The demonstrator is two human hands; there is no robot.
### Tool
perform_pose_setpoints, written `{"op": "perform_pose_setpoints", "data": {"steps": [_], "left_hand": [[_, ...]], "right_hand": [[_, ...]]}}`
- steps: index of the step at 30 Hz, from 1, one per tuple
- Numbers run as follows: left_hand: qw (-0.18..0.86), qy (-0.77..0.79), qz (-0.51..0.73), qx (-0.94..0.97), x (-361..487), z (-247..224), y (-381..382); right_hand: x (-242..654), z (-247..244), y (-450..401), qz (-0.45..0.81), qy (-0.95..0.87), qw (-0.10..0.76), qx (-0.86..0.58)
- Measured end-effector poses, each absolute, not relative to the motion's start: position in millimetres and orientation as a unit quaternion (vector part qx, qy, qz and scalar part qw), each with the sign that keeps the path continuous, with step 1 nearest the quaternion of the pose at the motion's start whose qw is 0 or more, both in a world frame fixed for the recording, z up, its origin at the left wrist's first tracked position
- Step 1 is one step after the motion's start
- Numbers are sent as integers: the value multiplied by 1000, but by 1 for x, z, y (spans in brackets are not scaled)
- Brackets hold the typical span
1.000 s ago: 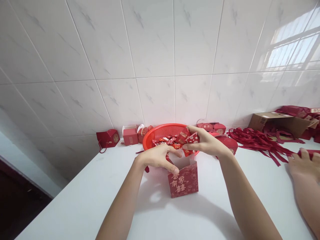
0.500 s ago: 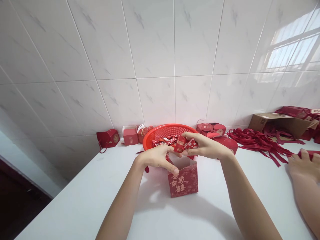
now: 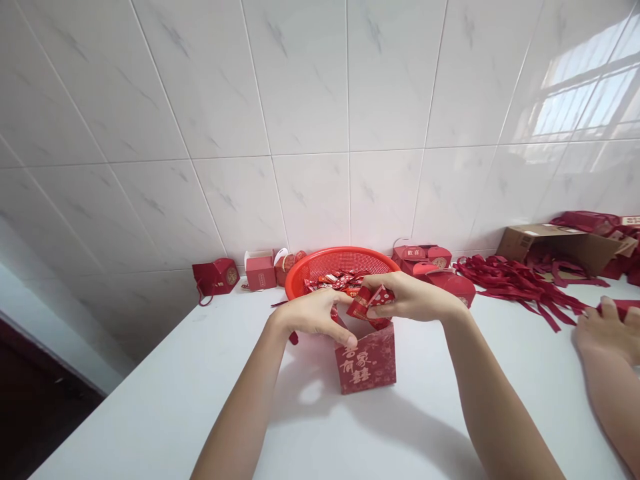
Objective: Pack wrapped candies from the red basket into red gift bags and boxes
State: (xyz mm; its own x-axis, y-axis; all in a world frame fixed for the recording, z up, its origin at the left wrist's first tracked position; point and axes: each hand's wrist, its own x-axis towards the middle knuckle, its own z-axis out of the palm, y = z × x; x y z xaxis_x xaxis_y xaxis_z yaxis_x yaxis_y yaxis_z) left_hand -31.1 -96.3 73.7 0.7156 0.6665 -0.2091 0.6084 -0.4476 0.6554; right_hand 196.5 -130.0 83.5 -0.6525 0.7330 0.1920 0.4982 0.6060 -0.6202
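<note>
A red gift box (image 3: 369,363) with gold lettering stands upright and open-topped on the white table. My left hand (image 3: 316,315) grips its left side, thumb on the front panel and fingers behind the rim. Wrapped candies (image 3: 361,303), red with patterned wrappers, are pinched in my right hand (image 3: 407,297) just over the box's opening. Behind both hands sits a red plastic basket (image 3: 299,270) holding many more wrapped candies (image 3: 330,280). The inside of the box is mostly hidden.
Small red boxes (image 3: 261,272) stand along the tiled wall, with a corded red box (image 3: 216,277) further left. Rounded red boxes (image 3: 450,283), a heap of red ribbons (image 3: 505,283) and a cardboard box (image 3: 545,243) lie to the right. Another person's hand (image 3: 607,330) rests at the right edge.
My right hand has dipped slightly, tilting the candies down toward the box's opening. My left hand and the box stay where they were.
</note>
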Motion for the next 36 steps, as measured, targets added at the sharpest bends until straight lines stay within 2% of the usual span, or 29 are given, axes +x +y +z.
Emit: {"op": "perform_pose_setpoints", "data": {"steps": [6,8,11,13,15,21,28,31,36], "left_hand": [[362,364,29,858,-31,75,-95],[366,361,31,857,-31,74,-95],[376,358,39,854,-31,73,-95],[381,355,40,853,-32,73,-95],[383,358,33,851,-32,74,-95],[372,377,26,848,-31,77,-98],[376,346,45,858,-30,73,-97],[376,341,47,860,-30,71,-95],[374,366,51,851,-31,70,-95]], "right_hand": [[193,86,-134,253,-874,171,-377],[193,86,-135,261,-865,217,-371],[192,85,-135,249,-832,335,-364],[191,85,-134,244,-820,372,-361],[191,84,-133,249,-826,359,-356],[188,84,-132,252,-869,230,-357],[188,82,-131,242,-883,185,-356],[189,83,-131,256,-868,213,-369],[185,85,-132,266,-817,335,-388]]}}
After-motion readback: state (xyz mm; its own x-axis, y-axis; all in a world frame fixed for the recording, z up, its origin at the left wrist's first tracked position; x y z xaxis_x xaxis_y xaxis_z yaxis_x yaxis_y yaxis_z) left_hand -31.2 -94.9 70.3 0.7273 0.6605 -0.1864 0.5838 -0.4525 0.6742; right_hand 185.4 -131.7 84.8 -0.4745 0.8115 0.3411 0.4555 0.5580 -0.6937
